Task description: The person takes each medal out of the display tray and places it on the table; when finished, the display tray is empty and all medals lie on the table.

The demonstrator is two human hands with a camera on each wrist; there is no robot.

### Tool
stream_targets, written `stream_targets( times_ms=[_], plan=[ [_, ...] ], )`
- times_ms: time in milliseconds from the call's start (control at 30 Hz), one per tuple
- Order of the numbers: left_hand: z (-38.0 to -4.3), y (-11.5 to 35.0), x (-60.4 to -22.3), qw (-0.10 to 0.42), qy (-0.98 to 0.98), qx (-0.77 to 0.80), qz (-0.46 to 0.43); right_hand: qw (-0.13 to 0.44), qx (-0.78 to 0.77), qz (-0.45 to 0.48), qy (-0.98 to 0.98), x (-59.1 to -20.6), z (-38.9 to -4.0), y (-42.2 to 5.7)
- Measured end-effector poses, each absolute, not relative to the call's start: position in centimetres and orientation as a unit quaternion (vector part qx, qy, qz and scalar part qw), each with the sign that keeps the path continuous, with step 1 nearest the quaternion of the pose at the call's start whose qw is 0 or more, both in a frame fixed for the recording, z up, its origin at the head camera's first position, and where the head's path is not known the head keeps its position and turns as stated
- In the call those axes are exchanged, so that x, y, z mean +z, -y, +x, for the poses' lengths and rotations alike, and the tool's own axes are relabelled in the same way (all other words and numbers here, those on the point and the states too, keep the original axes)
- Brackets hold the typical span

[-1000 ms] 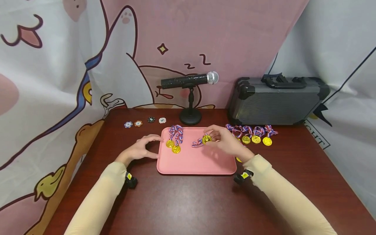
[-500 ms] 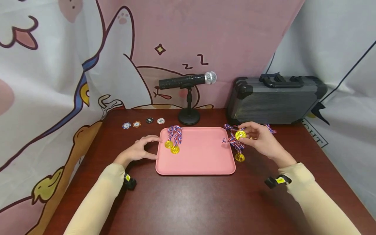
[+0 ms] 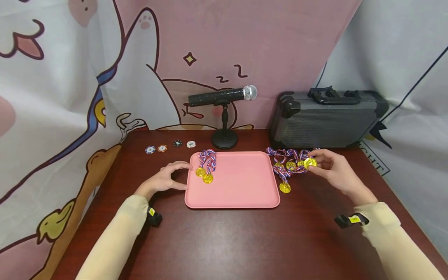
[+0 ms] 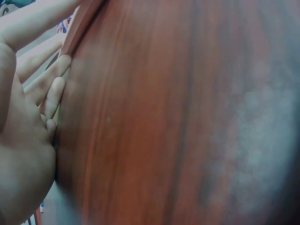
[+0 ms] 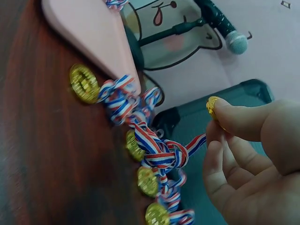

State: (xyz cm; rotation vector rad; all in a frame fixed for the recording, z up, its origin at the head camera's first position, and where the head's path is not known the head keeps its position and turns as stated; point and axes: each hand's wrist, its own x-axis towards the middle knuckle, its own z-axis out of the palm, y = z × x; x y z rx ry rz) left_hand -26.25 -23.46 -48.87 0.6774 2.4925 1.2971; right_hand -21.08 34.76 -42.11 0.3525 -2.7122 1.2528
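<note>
My right hand (image 3: 336, 172) pinches a gold medal (image 3: 310, 163) between thumb and fingers, to the right of the pink tray (image 3: 241, 186). In the right wrist view its striped ribbon (image 5: 164, 152) hangs in a knotted bundle above the other medals. Those other gold medals (image 3: 285, 188) with red, white and blue ribbons lie beside the tray's right edge. Two more medals (image 3: 208, 178) rest in the tray's left part. At the left rim, my left hand (image 3: 161, 180) has thumb and fingers spread, the fingertips at the tray's edge.
A black microphone (image 3: 217, 97) on a stand is behind the tray. At back right stands a dark ridged case (image 3: 322, 120). Several poker chips (image 3: 162, 148) lie in a row at back left. Printed cloth (image 3: 280, 46) hangs round the brown table (image 3: 224, 241).
From over the tray, my right hand has moved right with the medal, past the tray's edge and above the other medals. My left hand has stayed at the tray's left rim.
</note>
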Motion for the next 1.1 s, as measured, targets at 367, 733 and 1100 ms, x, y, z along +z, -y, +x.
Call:
stream_targets(
  times_ms=[367, 733, 1100],
  plan=[
    [-25.6, 22.9, -48.3, 0.108, -0.853, 0.451, 0.240, 0.025, 0.405, 0.142, 0.903, -46.6, -20.2, -35.1],
    [-25.4, 23.0, -47.6, 0.115, -0.857, 0.443, 0.237, 0.005, 0.310, 0.164, 0.937, -47.6, -20.2, -34.3],
    [-26.5, 23.6, -49.3, 0.110, -0.859, 0.437, 0.241, 0.033, 0.247, 0.205, 0.947, -47.4, -20.1, -34.0]
  ],
)
